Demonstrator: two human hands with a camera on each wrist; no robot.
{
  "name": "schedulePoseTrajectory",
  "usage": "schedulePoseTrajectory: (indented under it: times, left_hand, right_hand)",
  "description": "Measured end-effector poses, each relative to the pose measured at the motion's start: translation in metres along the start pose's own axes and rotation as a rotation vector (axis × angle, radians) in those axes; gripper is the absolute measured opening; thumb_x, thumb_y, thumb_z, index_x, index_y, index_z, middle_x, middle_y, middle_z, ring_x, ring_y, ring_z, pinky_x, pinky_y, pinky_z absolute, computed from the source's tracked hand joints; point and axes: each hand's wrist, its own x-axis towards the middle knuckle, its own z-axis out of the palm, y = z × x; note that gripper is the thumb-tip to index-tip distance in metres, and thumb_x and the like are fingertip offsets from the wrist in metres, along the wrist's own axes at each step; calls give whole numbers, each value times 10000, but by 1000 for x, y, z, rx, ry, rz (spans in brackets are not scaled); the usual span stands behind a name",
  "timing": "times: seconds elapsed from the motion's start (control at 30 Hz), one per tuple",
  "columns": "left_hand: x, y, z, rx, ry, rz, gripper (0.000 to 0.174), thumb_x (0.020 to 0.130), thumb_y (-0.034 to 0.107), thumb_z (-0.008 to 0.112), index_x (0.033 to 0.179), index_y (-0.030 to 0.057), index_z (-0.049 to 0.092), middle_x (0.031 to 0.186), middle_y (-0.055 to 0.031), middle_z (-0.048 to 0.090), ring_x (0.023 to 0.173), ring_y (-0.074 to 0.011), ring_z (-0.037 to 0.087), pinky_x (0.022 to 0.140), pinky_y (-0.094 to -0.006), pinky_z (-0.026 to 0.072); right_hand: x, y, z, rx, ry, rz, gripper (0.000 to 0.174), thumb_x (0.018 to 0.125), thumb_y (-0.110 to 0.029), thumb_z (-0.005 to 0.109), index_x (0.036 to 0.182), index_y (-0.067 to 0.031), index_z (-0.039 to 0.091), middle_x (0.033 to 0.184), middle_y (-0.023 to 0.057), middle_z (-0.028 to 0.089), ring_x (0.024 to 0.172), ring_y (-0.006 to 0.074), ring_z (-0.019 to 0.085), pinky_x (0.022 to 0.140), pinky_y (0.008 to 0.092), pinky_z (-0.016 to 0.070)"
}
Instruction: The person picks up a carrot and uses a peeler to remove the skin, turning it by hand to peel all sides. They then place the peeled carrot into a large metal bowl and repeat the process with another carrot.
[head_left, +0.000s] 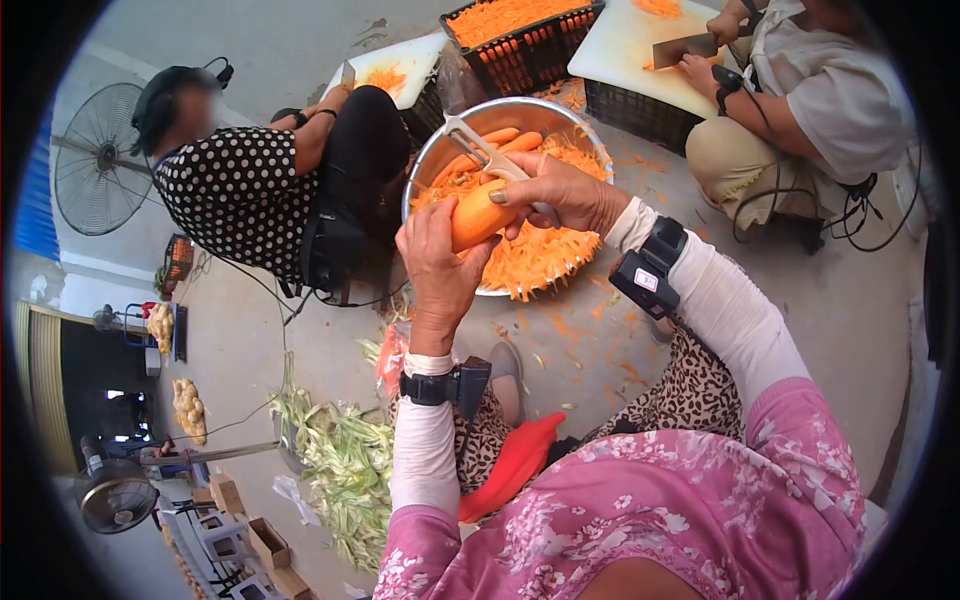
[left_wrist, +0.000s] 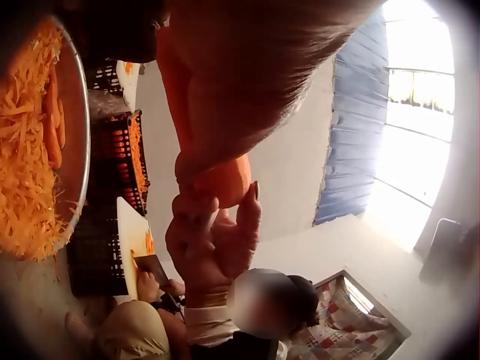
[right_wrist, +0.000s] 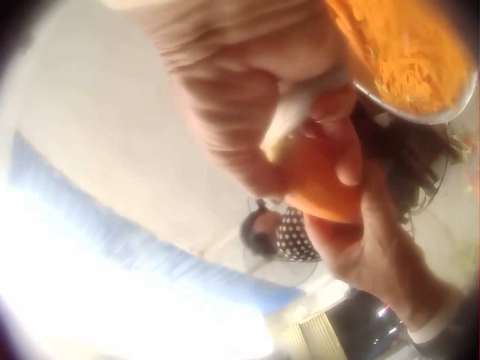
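Note:
My left hand (head_left: 438, 265) grips a thick orange carrot (head_left: 478, 220) above a large metal bowl (head_left: 409, 190). In my right hand (head_left: 572, 196) is a pale Y-shaped peeler (head_left: 507, 170), its head pointing up and away from the carrot. The right thumb lies on the carrot's upper end. Seen from the right wrist, the carrot (right_wrist: 322, 184) sits between both hands, with the pale peeler handle (right_wrist: 289, 120) under the right fingers. Inside the bowl are orange shreds (head_left: 545, 258) and several whole carrots (head_left: 524, 142).
Two people sit across from me, at the left cutting board (head_left: 415, 62) and the right cutting board (head_left: 610, 45); the right one holds a cleaver (head_left: 683, 50). A black crate (head_left: 515, 62) of carrot shreds stands between. Green leafy scraps (head_left: 345, 475) and a standing fan (head_left: 118, 492) are at left.

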Motion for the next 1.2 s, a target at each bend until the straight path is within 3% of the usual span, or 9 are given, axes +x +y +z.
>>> schedulePoseTrajectory:
  times: [0.17,0.3,0.37,0.5,0.63,0.77,0.87,1.0,1.2]
  left_hand:
    - [24,26,-24,293,113,95,755,622,211,825,1256,24,458,1187,-157,460,1115,-322,436,961,-437,316]
    - [39,34,-23,235,343,-43,1088,602,159,864,1417,-30,169,1357,-200,230,1199,-352,361,1036,-442,274]
    - [44,37,-18,-272,403,-279,1072,646,177,855,1422,-41,149,1360,-186,225,1217,-299,377,1009,-408,337]
    - [51,44,-16,-1235,119,-325,712,856,102,662,1393,-36,217,1262,-143,444,1171,-228,478,977,-342,399]
    - [54,45,-18,-1333,101,-349,485,929,143,559,1315,-29,319,1200,-135,518,1118,-217,522,968,-336,417]
    - [56,16,-10,-1464,138,-546,480,991,390,381,1242,-17,424,1123,-159,560,1011,-247,579,917,-371,467]
    - [53,-9,3,-1754,139,-861,494,976,466,373,1186,36,493,1013,-152,594,894,-265,596,807,-392,508]
    - [29,-39,22,-2069,56,-1016,538,958,509,372,1202,42,487,1028,-158,583,874,-261,568,766,-395,498]
    - [23,-35,10,-2098,33,-1002,520,988,451,254,1260,47,436,1055,-137,581,888,-239,589,732,-380,523]
  right_hand:
    - [-6,-16,2,136,-25,-158,484,809,-231,688,1191,-50,451,998,108,611,667,169,677,416,161,414]
    - [-10,-24,7,383,-81,-305,478,798,-204,694,1184,-66,448,1045,104,596,742,222,693,432,178,424]
    - [-9,-29,10,439,-107,-332,478,799,-216,700,1179,-77,444,1056,101,592,769,239,696,420,177,411]
    - [-7,-27,16,592,-128,-346,420,830,-192,669,1168,-87,444,1044,91,583,779,247,696,401,178,394]
    - [-1,-18,24,605,-106,-285,398,840,-163,648,1165,-78,436,1048,94,571,773,231,695,385,163,380]
    - [0,-7,35,240,-6,-256,416,843,-168,659,1176,-57,436,1075,87,534,678,171,678,360,156,344]
    - [1,-12,37,15,103,-74,372,888,-223,612,1183,-35,488,853,33,562,562,96,601,386,166,365]
    - [9,-5,29,-520,273,-233,248,913,-166,464,1063,-10,585,824,40,587,624,66,527,533,218,452]
    - [21,10,34,-680,185,-241,215,903,-124,485,1053,-24,600,784,40,584,691,97,545,614,267,460]
